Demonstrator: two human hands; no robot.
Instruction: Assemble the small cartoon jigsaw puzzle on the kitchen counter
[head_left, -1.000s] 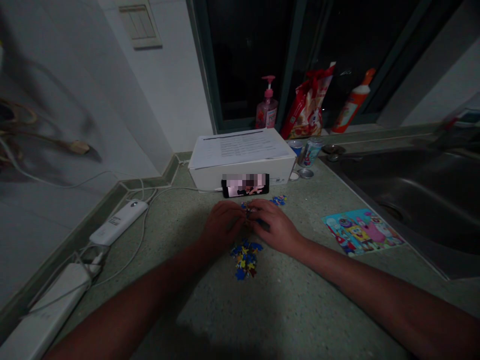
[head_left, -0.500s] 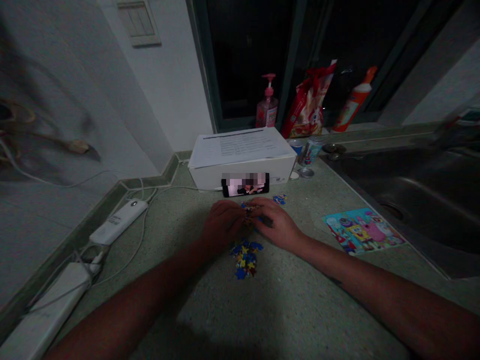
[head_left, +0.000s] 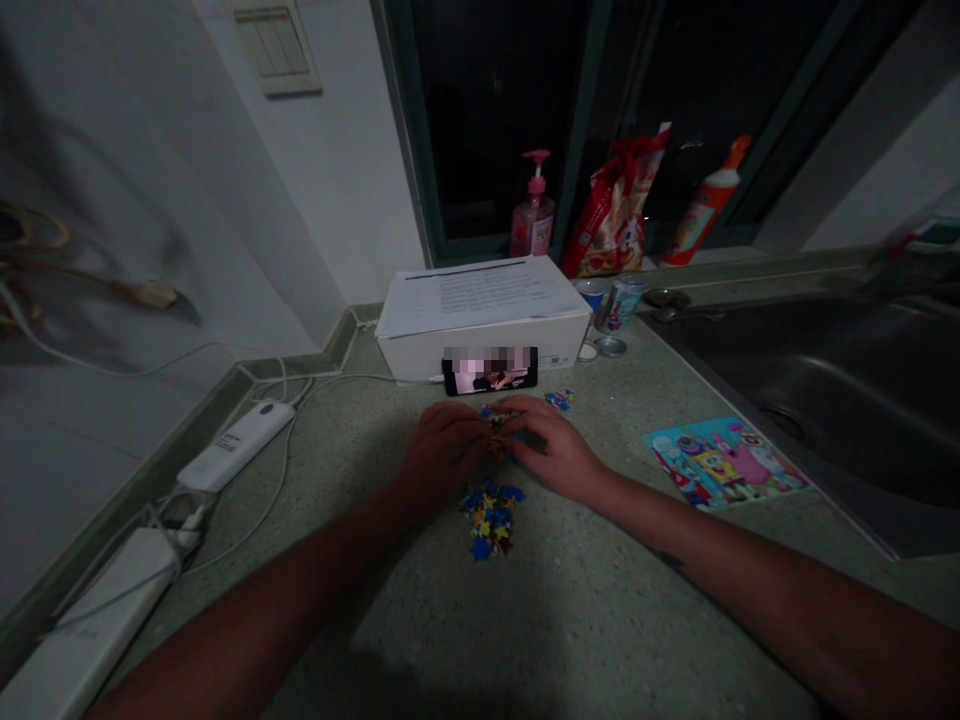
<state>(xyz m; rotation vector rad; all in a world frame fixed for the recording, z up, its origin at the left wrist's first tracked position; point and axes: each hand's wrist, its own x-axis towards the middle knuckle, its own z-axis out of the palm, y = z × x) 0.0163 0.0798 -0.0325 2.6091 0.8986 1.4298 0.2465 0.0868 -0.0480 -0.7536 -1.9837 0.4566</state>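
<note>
Both my hands meet at a small cluster of jigsaw puzzle pieces (head_left: 498,424) on the counter, in front of a propped-up phone (head_left: 491,376). My left hand (head_left: 448,447) has its fingers bent together at the cluster's left side. From the right, my right hand (head_left: 551,447) curls thumb and fingers onto the same pieces. Fingers hide much of what they pinch. Closer to me lies a loose pile of blue, yellow and red puzzle pieces (head_left: 491,518). A smaller group of pieces (head_left: 559,399) rests just beyond my right hand.
A white box (head_left: 480,335) backs the phone. To the right lie a colourful cartoon picture sheet (head_left: 724,462) and a metal sink (head_left: 825,370). Cans (head_left: 621,303) stand by the box. A power strip (head_left: 105,610), adapter (head_left: 236,443) and cables run along the left wall.
Hardly anything differs. Both hands stay at the same puzzle pieces, and the view has shifted very slightly.
</note>
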